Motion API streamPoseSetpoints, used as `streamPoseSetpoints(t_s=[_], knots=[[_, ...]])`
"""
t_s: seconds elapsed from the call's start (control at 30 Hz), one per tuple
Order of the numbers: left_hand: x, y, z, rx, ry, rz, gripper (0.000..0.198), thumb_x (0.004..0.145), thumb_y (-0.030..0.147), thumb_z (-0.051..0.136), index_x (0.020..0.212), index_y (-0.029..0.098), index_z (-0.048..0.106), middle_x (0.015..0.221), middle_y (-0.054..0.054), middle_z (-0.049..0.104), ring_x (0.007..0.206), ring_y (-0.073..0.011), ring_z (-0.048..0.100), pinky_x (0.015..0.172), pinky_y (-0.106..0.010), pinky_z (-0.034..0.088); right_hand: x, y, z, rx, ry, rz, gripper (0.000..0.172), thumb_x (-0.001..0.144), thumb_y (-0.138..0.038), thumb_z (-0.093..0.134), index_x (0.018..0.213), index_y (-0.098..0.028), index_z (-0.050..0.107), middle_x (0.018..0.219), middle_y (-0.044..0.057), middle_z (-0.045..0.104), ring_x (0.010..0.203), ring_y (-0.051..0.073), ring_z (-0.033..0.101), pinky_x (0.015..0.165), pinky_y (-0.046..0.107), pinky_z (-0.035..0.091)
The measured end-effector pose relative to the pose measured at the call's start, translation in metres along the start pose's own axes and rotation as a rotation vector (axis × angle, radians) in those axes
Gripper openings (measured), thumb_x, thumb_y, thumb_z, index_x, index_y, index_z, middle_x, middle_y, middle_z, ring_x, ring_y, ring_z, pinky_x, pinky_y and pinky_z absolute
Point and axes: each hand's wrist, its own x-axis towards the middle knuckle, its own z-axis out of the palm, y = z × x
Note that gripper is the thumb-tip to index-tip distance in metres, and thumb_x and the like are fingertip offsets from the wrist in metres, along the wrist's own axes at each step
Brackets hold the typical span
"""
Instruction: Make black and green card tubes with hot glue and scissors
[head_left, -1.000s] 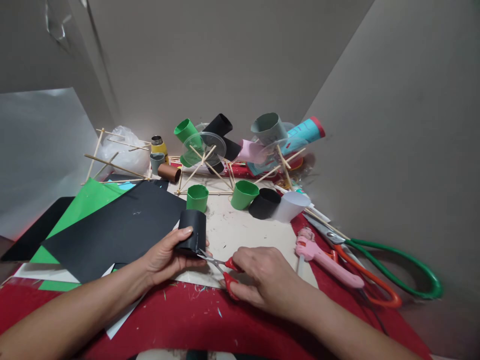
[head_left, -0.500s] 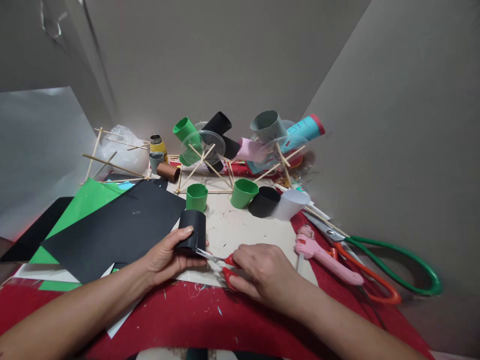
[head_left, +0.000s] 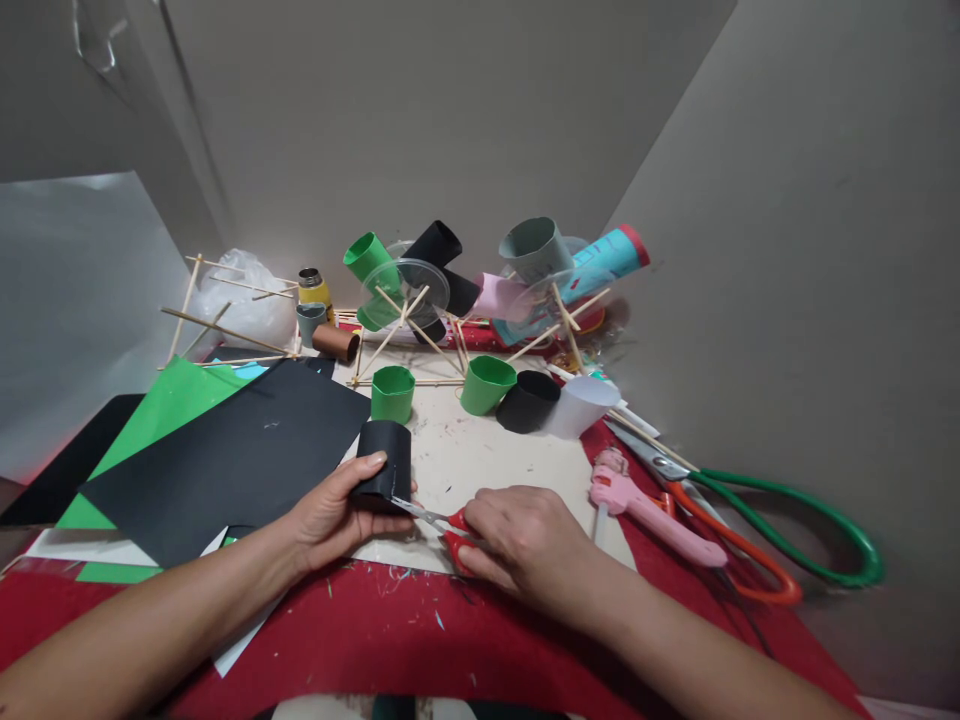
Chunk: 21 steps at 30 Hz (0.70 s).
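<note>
My left hand [head_left: 346, 510] grips a black paper tube [head_left: 390, 455], its thumb on the front and the other fingers underneath. In my right hand [head_left: 525, 545] is a small pair of scissors [head_left: 431, 517] with red handles. Its blade tips touch the lower right edge of the tube, and the blades look nearly closed. Just beyond the tube stands a green paper cup [head_left: 393, 394]. Another green cup [head_left: 487, 385], a black cup [head_left: 529, 402] and a white cup [head_left: 583, 407] stand in a row to its right.
Behind stand stick frames with clear plastic discs [head_left: 409, 290] bearing paper tubes. Black paper [head_left: 247, 450] and green sheets lie at left. A pink glue gun [head_left: 652, 515] and large scissors [head_left: 787, 510] with green and orange handles lie at right on the red cloth [head_left: 360, 640].
The small scissors' handles and blades have come closer together at the tube's edge. My left hand and the tube have hardly moved.
</note>
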Motion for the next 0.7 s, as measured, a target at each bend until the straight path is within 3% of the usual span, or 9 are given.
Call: streamPoseSetpoints(t_s=[0.3,0.57,0.7], knots=[[0.002,-0.0005,-0.0022,-0.016,-0.032,0.011,0.035,0.083,0.032,0.073,0.105,0.007,0.062,0.087,-0.014,0.071,0.076,-0.021,0.07,0.068,-0.035,0.062,0.0002,0.001,0.0018,0.013,0.01,-0.001,0.027,0.096,-0.027,0.047,0.071,-0.019,0.057,0.063,0.002,0.062,0.053,0.016,0.051,0.056,0.03,0.028],[0.001,0.0018,0.0006,-0.031,-0.036,0.001,0.043,0.079,0.035,0.076,0.106,0.008,0.058,0.084,-0.011,0.071,0.074,-0.0236,0.074,0.066,-0.032,0.062,-0.0021,0.0028,-0.0011,0.143,0.132,0.041,0.023,0.09,-0.022,0.047,0.069,-0.018,0.056,0.06,0.001,0.059,0.05,0.014,0.048,0.053,0.029,0.027],[0.0007,0.0017,0.0,-0.041,-0.029,0.009,0.041,0.081,0.033,0.075,0.108,0.007,0.057,0.085,-0.012,0.071,0.072,-0.0222,0.072,0.066,-0.033,0.062,-0.0029,0.0004,-0.001,0.138,0.057,0.073,0.016,0.086,-0.025,0.052,0.073,-0.018,0.06,0.063,0.002,0.062,0.054,0.015,0.051,0.054,0.029,0.029]])
